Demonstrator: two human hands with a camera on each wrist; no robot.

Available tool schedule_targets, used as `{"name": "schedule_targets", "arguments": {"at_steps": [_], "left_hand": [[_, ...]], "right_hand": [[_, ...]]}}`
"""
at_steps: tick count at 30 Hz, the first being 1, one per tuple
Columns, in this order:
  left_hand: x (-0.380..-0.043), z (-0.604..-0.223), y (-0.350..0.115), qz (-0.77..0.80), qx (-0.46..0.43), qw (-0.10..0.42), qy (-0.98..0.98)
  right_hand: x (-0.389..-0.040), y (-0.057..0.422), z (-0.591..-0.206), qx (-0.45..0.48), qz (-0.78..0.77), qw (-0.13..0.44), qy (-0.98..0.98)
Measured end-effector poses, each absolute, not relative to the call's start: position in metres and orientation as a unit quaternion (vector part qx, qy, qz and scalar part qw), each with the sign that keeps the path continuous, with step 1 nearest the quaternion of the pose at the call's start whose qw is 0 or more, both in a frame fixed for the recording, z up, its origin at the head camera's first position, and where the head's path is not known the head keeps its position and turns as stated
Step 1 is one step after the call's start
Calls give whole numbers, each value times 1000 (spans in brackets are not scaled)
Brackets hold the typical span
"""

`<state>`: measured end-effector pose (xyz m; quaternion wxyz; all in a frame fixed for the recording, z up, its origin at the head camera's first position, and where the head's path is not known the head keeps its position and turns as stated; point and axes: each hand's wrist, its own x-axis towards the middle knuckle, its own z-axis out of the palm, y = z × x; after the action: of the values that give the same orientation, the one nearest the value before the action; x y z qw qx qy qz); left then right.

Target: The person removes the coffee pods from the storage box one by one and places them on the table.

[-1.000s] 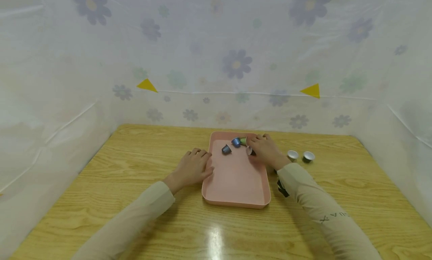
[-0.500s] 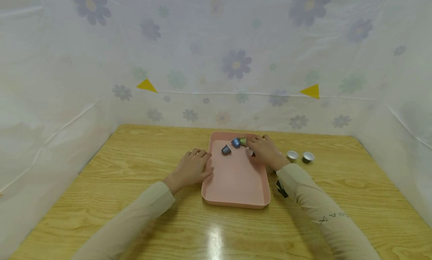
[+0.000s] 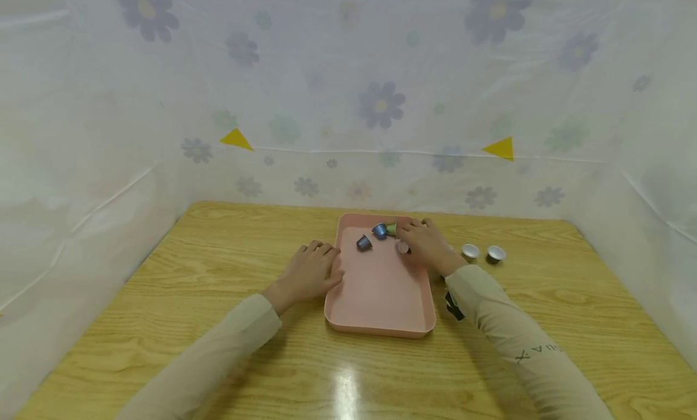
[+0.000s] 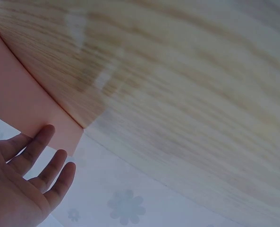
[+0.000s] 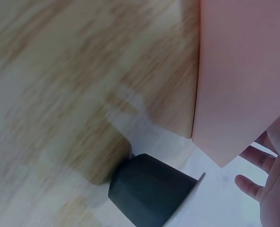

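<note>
A shallow pink tray lies on the wooden table. On its left rim rests my left hand, thumb over the inside; in the left wrist view the fingers touch or hang just past the tray's outer wall. My right hand lies over the far right rim, fingers loosely bent, with part of them hidden by the tray wall. Inside the tray are a dark blue-grey coffee capsule, a blue capsule, a green capsule and a capsule with a pale lid, close by the right hand.
Right of the tray, two capsules with white lids up, a nearer one and a farther one, stand on the table. Dark capsules sit partly hidden by the right sleeve. A flowered sheet encloses the table's back and sides.
</note>
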<state>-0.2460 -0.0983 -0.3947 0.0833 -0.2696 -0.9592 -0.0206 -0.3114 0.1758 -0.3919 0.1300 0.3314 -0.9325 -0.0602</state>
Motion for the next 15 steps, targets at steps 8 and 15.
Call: {"name": "schedule_targets", "arguments": {"at_steps": [8, 15], "left_hand": [[-246, -395, -99, -17, -270, 84, -959], [-246, -394, -99, -17, -269, 81, -960]], "right_hand": [[-311, 176, -392, 332, -36, 137, -932], [-309, 177, -390, 333, -30, 142, -932]]}}
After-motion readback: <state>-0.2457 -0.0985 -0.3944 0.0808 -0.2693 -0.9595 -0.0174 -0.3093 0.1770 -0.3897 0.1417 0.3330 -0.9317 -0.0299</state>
